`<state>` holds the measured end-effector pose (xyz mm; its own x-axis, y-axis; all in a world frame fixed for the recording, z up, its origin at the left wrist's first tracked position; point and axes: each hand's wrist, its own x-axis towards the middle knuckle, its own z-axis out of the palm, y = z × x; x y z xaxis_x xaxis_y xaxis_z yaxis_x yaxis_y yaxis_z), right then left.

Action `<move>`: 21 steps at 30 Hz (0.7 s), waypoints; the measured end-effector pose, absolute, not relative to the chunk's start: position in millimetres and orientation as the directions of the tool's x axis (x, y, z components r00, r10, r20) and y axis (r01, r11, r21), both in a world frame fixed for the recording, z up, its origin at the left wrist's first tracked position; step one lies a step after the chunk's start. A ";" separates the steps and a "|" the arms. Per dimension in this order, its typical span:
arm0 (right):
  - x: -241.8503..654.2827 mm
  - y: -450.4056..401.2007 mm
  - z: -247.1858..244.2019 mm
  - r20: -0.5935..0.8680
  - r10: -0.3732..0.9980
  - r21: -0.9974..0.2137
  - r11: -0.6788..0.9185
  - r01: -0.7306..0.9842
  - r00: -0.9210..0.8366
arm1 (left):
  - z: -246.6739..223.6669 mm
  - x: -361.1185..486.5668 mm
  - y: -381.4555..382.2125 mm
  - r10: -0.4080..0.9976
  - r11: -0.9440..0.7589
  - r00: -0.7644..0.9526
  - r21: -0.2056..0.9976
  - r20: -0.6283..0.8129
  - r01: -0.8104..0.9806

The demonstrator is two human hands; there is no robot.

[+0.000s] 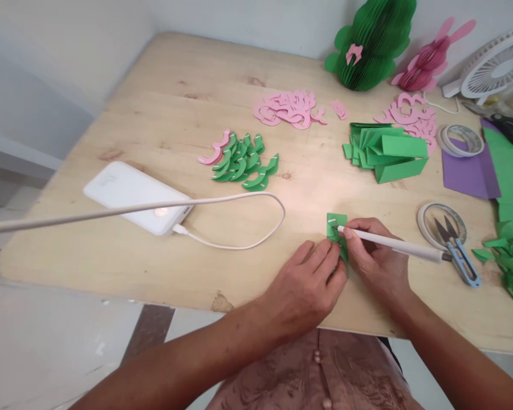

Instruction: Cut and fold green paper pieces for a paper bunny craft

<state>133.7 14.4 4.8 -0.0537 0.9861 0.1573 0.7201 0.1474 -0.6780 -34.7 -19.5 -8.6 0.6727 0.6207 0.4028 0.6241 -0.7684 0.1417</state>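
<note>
A small folded strip of green paper (337, 218) lies on the table in front of me, with a short white mark near its top that looks like a staple. My left hand (310, 279) rests on its lower part, fingers stretched out and pressing it down. Between the thumb and fingers of my right hand (378, 259) is a white pen (393, 245), its point at the green paper. The pen's dark rear end reaches toward blue-handled thread snips (464, 262), which lie across a tape roll (423, 225). My left fingers cover part of the strip.
Curved green paper pieces (239, 162) lie left of centre, beside a white power bank (132, 196) with its cable. Pink cut-outs (286, 108), folded green paper (389, 149), and another tape roll (461, 140) lie farther back. A fan (500, 68) and a green honeycomb paper shape (374, 48) stand behind.
</note>
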 end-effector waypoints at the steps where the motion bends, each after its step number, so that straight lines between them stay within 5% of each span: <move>1: 133.7 14.3 4.6 0.152 0.987 -0.683 0.144 0.716 -0.054 | -8.5 -34.8 -19.3 0.619 -0.770 0.674 0.142 0.402 0.622; 21: 132.3 14.5 6.5 0.145 0.987 -0.688 0.151 0.710 -0.070 | -7.1 -35.3 -19.0 0.616 -0.774 0.683 0.141 0.393 0.617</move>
